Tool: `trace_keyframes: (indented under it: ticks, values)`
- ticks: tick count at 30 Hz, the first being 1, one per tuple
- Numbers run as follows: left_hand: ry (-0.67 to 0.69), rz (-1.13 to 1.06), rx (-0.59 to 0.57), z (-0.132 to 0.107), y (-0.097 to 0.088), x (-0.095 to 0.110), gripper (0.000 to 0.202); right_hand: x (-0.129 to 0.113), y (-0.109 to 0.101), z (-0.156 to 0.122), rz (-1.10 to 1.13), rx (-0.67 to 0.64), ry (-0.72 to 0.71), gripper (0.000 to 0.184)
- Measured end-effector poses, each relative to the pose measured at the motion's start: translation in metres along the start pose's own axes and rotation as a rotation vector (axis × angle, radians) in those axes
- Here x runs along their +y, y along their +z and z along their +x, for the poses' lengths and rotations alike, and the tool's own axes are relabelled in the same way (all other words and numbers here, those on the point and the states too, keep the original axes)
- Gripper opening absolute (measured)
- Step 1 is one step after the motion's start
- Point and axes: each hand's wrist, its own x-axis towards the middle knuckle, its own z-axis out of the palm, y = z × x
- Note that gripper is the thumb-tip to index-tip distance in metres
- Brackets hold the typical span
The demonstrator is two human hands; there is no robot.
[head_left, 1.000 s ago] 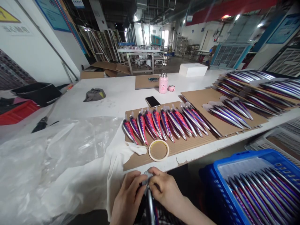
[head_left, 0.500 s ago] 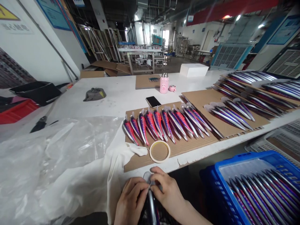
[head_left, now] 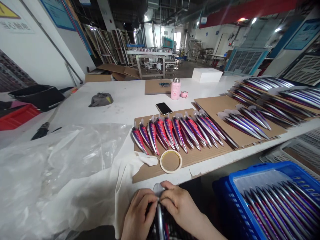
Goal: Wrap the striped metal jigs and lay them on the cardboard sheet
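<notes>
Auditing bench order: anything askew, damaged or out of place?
Minor only. The lures on the near cardboard sheet fan out and overlap rather than lying parallel. A white cloth drapes over that sheet's left corner. A phone lies by its far edge. The left hand and right hand pinch one lure.

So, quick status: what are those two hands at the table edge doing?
Left hand and right hand both pinching one long silver-and-purple fishing lure. Beige tape ring lies beyond on brown cardboard sheet. Nothing blocking them.

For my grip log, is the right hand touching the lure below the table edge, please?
Touching: the head view shows the right hand pinching the lure at its tip.
</notes>
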Motion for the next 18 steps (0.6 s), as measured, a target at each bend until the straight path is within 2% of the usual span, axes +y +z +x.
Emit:
trace_keyframes:
  ticks: [4, 10, 15, 16, 18]
  values:
    - [-0.026, -0.011, -0.039, 0.001, 0.000, 0.001, 0.013, 0.000, 0.002, 0.000, 0.045, 0.078, 0.021, 0.022]
    - [-0.043, -0.052, -0.027, 0.001, -0.001, 0.000, 0.014, -0.002, 0.016, 0.006, -0.102, 0.146, 0.092, 0.020]
    - [0.010, -0.087, -0.048, 0.002, -0.007, -0.003, 0.013, 0.003, 0.024, -0.001, -0.121, 0.204, 0.092, 0.021]
    - [0.026, -0.085, -0.044, 0.002, -0.008, -0.004, 0.014, 0.005, 0.026, -0.007, -0.116, 0.208, 0.073, 0.025]
    - [0.065, -0.076, -0.042, 0.001, -0.009, -0.007, 0.015, 0.009, 0.033, -0.023, -0.107, 0.200, 0.034, 0.044]
